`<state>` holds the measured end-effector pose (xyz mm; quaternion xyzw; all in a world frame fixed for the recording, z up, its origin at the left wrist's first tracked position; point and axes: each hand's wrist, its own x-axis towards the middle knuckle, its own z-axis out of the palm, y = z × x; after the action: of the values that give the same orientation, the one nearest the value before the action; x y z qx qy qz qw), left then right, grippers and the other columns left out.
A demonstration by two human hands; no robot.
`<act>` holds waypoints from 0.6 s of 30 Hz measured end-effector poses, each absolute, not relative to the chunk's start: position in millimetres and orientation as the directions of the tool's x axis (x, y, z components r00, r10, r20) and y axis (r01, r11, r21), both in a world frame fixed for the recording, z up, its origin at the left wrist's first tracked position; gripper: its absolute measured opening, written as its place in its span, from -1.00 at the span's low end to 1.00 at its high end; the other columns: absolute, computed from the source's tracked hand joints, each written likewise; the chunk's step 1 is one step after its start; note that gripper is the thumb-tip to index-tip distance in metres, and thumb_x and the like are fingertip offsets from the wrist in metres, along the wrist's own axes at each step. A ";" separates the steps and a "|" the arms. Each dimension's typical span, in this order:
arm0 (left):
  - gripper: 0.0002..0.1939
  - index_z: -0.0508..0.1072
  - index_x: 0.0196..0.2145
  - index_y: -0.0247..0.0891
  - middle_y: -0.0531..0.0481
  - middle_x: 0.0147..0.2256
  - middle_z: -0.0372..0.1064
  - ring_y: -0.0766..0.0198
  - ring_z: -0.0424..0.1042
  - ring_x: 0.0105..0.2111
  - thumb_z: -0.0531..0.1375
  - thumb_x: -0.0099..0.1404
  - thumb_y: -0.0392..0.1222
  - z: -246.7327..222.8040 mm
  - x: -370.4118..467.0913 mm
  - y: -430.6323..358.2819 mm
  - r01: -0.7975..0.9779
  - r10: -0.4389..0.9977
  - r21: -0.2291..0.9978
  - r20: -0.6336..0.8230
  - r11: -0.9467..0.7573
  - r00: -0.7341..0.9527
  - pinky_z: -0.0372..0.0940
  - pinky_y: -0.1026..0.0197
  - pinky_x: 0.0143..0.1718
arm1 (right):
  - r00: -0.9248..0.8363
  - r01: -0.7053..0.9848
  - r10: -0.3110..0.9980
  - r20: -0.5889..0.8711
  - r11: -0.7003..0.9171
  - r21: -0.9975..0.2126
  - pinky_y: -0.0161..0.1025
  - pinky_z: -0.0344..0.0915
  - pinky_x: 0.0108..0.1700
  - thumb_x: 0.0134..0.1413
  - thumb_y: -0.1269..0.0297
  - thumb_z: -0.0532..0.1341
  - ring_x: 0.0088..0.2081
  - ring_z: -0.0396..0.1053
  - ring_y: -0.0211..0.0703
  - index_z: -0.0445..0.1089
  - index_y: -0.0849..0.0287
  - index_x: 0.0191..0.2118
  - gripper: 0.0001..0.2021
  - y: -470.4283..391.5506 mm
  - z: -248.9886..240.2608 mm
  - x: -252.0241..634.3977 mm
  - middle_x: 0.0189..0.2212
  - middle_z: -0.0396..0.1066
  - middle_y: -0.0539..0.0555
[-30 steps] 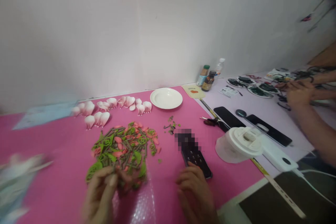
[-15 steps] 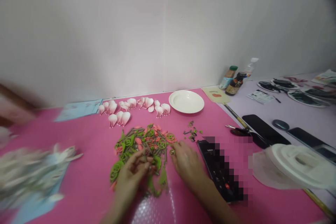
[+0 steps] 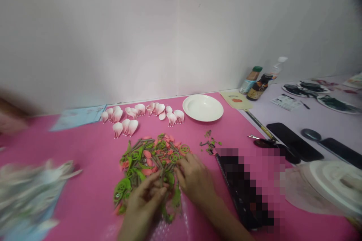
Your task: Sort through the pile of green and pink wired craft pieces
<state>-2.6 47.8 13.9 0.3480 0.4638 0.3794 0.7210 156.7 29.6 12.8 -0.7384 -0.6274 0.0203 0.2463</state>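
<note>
A loose pile of small plastic parts (image 3: 147, 162) covers the middle of the pink table: green leaf-like and ring-shaped bits, coral petal-like bits and brown stems. At its near side my left hand (image 3: 144, 203) pinches a short brown stem (image 3: 162, 177) between thumb and fingers. My right hand (image 3: 196, 179) rests against the pile's right edge, its fingers bent inward over the parts. Whatever its fingertips hold, if anything, is hidden. Beyond the pile, pink-white petals (image 3: 130, 127) lie in fanned groups. Some small green and brown bits (image 3: 210, 143) sit apart, right of the pile.
A white plate (image 3: 203, 108) stands at the back. To the right lie a partly pixelated black phone (image 3: 232, 180), scissors (image 3: 266, 141), another phone (image 3: 294, 141) and a white lid (image 3: 333, 180). Bottles (image 3: 258, 87) stand by the wall. Blurred white pieces (image 3: 28, 188) lie at left.
My right hand has moved slightly left, closer to my left hand and the pile. The left hand keeps its pinch, a little lower in view. The camera view has shifted slightly.
</note>
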 end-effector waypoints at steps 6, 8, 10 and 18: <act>-0.53 0.52 -0.11 -0.23 -0.03 -0.36 0.49 0.23 0.48 -0.34 0.42 -0.02 -0.17 4.9 -4.8 44.0 -0.169 0.864 0.869 -0.404 0.465 0.302 0.35 0.24 -0.30 | 0.198 0.913 0.950 0.241 -0.088 -0.399 -0.22 0.14 -0.34 0.04 0.46 0.20 -0.33 0.26 -0.13 0.33 0.14 -0.47 -0.88 30.0 4.9 152.2 -0.37 0.36 0.05; -0.53 0.51 -0.10 -0.22 -0.03 -0.34 0.48 0.23 0.48 -0.34 0.42 -0.02 -0.18 0.8 -6.7 44.1 -0.165 0.865 0.870 -0.405 0.465 0.297 0.35 0.24 -0.31 | 0.200 0.905 0.952 0.232 -0.089 -0.415 -0.23 0.14 -0.34 0.03 0.49 0.19 -0.33 0.27 -0.13 0.33 0.15 -0.47 -0.86 29.3 4.4 151.7 -0.37 0.36 0.05; -0.53 0.50 -0.08 -0.21 -0.05 -0.31 0.49 0.23 0.47 -0.33 0.40 0.01 -0.18 -2.4 -8.2 44.3 -0.156 0.864 0.875 -0.398 0.459 0.309 0.35 0.24 -0.31 | 0.203 0.903 0.951 0.234 -0.090 -0.421 -0.23 0.13 -0.34 0.04 0.49 0.20 -0.33 0.26 -0.14 0.34 0.15 -0.46 -0.87 28.9 5.7 151.6 -0.38 0.36 0.04; -0.51 0.47 -0.07 -0.23 0.03 -0.41 0.40 0.32 0.40 -0.54 0.39 0.02 -0.15 4.2 -3.4 43.7 -0.169 0.851 0.864 -0.403 0.475 0.337 0.31 0.26 -0.53 | 0.268 0.898 0.929 0.254 -0.146 -0.416 -0.23 0.10 -0.33 0.09 0.45 0.15 -0.35 0.27 -0.15 0.35 0.16 -0.48 -0.84 23.0 18.4 165.1 -0.42 0.37 0.05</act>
<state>-3.4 43.7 4.2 0.3734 0.4568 0.3506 0.7273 165.1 23.0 18.4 -0.7562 -0.6040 0.0317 0.2498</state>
